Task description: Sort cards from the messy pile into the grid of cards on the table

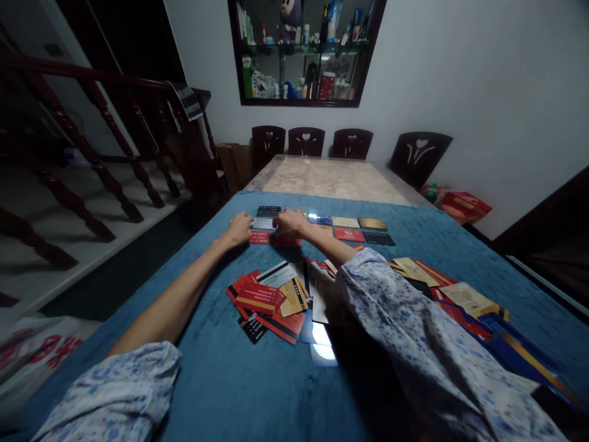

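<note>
Nearest, a loose heap of cards [276, 301] lies on the blue cloth [221, 380]. Beyond the heap, left hand [239, 230] and right hand [291, 221] rest fingertips-down on the card row [350, 228], seemingly keeping its edges aligned. Whether either hand pinches a card cannot be told.

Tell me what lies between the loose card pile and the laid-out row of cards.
Head view: only bare blue cloth, with the right forearm crossing it.

Left hand [238, 229] and right hand [291, 221] touch cards [262, 224] on blue cloth [221, 380].
</note>
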Demonstrator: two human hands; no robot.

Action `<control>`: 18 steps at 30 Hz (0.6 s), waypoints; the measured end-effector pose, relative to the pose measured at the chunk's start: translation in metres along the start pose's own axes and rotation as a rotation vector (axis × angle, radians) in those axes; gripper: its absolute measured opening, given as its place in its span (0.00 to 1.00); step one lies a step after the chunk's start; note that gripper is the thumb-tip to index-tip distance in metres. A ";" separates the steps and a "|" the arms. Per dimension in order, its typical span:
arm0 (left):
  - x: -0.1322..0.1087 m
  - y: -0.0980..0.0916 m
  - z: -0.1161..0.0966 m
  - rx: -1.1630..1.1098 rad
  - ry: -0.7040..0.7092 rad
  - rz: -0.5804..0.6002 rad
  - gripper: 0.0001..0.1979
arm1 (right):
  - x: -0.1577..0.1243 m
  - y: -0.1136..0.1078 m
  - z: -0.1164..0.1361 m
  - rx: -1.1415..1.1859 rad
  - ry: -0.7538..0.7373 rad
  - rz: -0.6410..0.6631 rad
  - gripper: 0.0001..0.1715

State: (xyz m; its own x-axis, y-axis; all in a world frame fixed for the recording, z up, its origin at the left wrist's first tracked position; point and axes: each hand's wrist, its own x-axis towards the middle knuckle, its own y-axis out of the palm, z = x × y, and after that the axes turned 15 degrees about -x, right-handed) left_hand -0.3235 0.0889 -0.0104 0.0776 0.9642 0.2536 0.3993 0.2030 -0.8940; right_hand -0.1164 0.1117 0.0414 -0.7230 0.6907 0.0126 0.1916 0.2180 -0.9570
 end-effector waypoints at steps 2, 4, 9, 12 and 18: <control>-0.008 -0.001 -0.007 -0.006 -0.010 -0.010 0.18 | -0.011 0.000 0.001 0.013 -0.023 -0.019 0.20; -0.015 -0.002 -0.014 -0.011 -0.019 -0.016 0.19 | -0.022 0.000 0.003 0.030 -0.047 -0.035 0.19; -0.033 -0.001 -0.032 -0.040 -0.005 -0.044 0.18 | -0.051 0.003 0.011 0.063 -0.088 -0.065 0.17; -0.046 0.001 -0.044 -0.070 0.029 -0.042 0.19 | -0.066 0.007 0.014 0.086 -0.114 -0.089 0.18; -0.070 0.008 -0.063 -0.103 0.072 -0.029 0.19 | -0.088 0.023 0.015 0.191 -0.228 -0.133 0.24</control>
State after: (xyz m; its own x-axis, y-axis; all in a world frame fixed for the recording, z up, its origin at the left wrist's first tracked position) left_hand -0.2686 0.0123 -0.0122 0.1286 0.9427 0.3078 0.4939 0.2082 -0.8442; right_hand -0.0588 0.0457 0.0137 -0.8676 0.4877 0.0970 -0.0272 0.1482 -0.9886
